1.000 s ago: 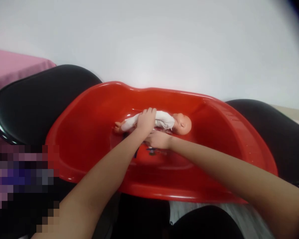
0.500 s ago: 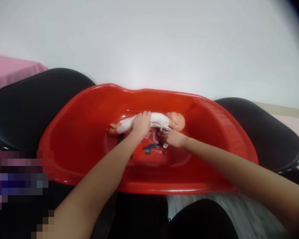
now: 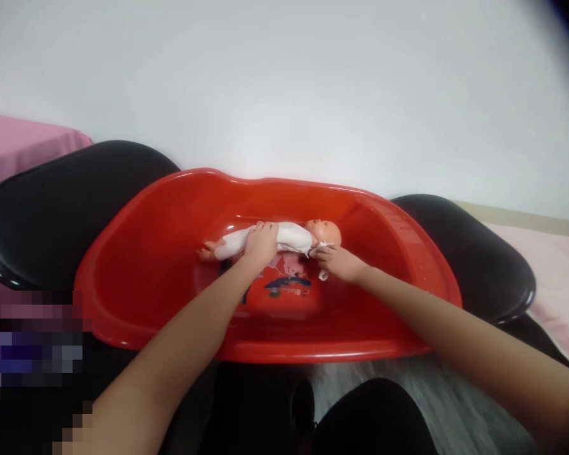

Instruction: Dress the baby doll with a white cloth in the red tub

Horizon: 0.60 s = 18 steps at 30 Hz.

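A baby doll [image 3: 294, 236] with a white-covered body lies on its side or back, I cannot tell which, inside a red baby bathtub [image 3: 137, 265]. Its bare head points right and its feet point left. My left hand [image 3: 262, 243] is wrapped over the doll's middle from the near side, the fingertips reaching its far side. By the doll's neck and shoulder, my right hand [image 3: 339, 260] pinches a piece of white cloth [image 3: 323, 275], which pokes out above and below the fingers. Whether this cloth is part of the doll's clothing is unclear.
The tub rests between two black chair seats, one on the left [image 3: 76, 208] and one on the right [image 3: 474, 253]. Pink-covered surfaces [image 3: 23, 142] flank them. A pale wall [image 3: 284, 88] stands behind. A printed picture [image 3: 284, 278] decorates the tub floor.
My right hand has shifted from below the doll's chest toward its neck, with the white cloth in the fingers. The doll's head has turned upward. My left hand stays on the body.
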Each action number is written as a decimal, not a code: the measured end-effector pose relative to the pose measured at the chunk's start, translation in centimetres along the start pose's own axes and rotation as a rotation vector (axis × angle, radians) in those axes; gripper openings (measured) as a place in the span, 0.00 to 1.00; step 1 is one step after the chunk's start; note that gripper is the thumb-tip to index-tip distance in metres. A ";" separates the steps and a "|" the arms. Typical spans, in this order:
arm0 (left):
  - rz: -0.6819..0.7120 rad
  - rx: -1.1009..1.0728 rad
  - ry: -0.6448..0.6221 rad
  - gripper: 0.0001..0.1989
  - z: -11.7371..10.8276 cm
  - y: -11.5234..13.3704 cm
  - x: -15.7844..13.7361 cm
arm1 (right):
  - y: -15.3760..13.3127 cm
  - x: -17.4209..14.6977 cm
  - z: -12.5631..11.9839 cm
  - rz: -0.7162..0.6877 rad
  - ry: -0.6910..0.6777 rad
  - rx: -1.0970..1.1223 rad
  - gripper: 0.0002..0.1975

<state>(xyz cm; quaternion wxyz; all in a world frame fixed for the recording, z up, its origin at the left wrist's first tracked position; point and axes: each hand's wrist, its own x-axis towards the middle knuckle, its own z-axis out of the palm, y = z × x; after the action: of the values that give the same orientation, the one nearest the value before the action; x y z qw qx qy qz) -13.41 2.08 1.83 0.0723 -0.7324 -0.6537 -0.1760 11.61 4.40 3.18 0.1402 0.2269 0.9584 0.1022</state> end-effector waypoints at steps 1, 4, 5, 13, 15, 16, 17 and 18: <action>0.001 0.001 -0.009 0.12 0.0 0.1 -0.1 | -0.1 -0.2 0.6 0.008 -0.020 0.009 0.12; 0.009 0.004 -0.052 0.13 -0.1 0.4 -0.4 | -0.4 -0.8 0.7 -0.001 -0.039 0.038 0.11; 0.010 0.004 -0.071 0.13 -0.2 0.4 -0.6 | -0.7 -0.9 0.2 -0.008 -0.019 0.039 0.11; 0.020 -0.013 -0.322 0.15 -0.1 0.6 -1.4 | -2.7 -1.2 -3.1 0.088 0.149 -0.081 0.16; 0.025 -0.022 -0.346 0.15 0.3 0.6 -1.6 | -2.8 -1.4 -2.1 0.107 0.063 -0.060 0.15; 0.020 -0.032 -0.365 0.15 0.4 0.6 -1.7 | -2.9 -1.5 -1.6 0.106 0.006 -0.041 0.14; 0.013 -0.045 -0.391 0.16 0.5 0.5 -1.7 | -3.1 -1.7 -1.2 0.112 -0.056 -0.015 0.13; 0.009 -0.061 -0.423 0.16 0.6 0.5 -1.8 | -3.3 -1.8 -0.9 0.125 -0.123 0.016 0.12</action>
<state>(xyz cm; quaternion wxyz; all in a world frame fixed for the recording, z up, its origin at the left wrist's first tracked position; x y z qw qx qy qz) -12.97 0.57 0.69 -0.0877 -0.7577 -0.6455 -0.0378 11.52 0.57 3.58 0.1901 0.2932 0.9328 0.0888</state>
